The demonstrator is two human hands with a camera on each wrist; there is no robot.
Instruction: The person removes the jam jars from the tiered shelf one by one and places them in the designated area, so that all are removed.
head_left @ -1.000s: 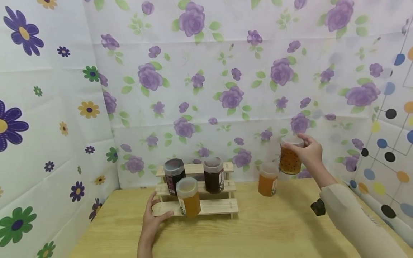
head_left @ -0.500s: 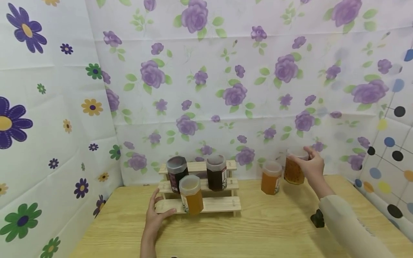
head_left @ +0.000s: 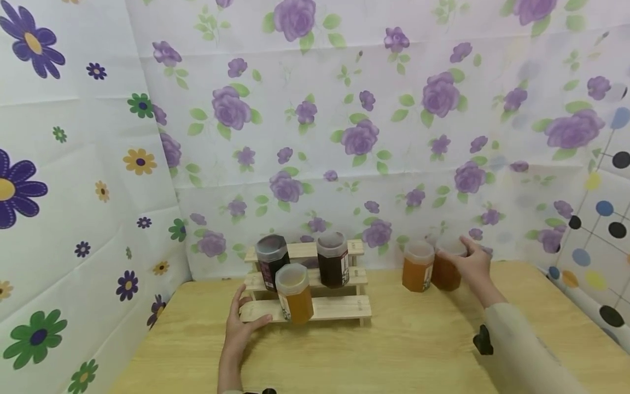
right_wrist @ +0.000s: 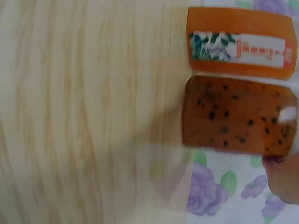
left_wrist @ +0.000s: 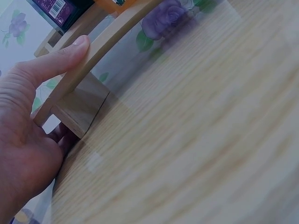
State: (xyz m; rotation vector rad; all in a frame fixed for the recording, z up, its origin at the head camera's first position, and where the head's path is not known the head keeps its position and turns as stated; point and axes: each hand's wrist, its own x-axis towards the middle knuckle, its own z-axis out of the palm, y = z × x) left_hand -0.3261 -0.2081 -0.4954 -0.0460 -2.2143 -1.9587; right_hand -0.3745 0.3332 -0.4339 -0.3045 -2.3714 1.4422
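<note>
My right hand (head_left: 473, 271) grips a jar of brown-orange jam with dark seeds (right_wrist: 240, 116) near its top. That jar stands upright at table level, right beside a plain orange jar (head_left: 417, 268) with a white label. At the left end of a three-step wooden rack (head_left: 339, 307), my left hand (head_left: 239, 331) holds the lowest step. Its thumb (left_wrist: 70, 55) lies on the board, and the other fingers go behind the leg, partly hidden. On the rack are an amber jar (head_left: 297, 298) in front and two dark jars, one left (head_left: 272, 265) and one right (head_left: 333, 262).
The wooden table (head_left: 394, 350) meets a flowered cloth backdrop (head_left: 315, 137) just behind the jars. Patterned cloth also hangs at the left (head_left: 88, 219) and right (head_left: 590, 246). A black wrist camera (head_left: 483, 340) sits on the right sleeve.
My right hand has lowered the seeded jar from the air to table level beside the orange jar. The left hand stays on the rack; the head view has shifted slightly.
</note>
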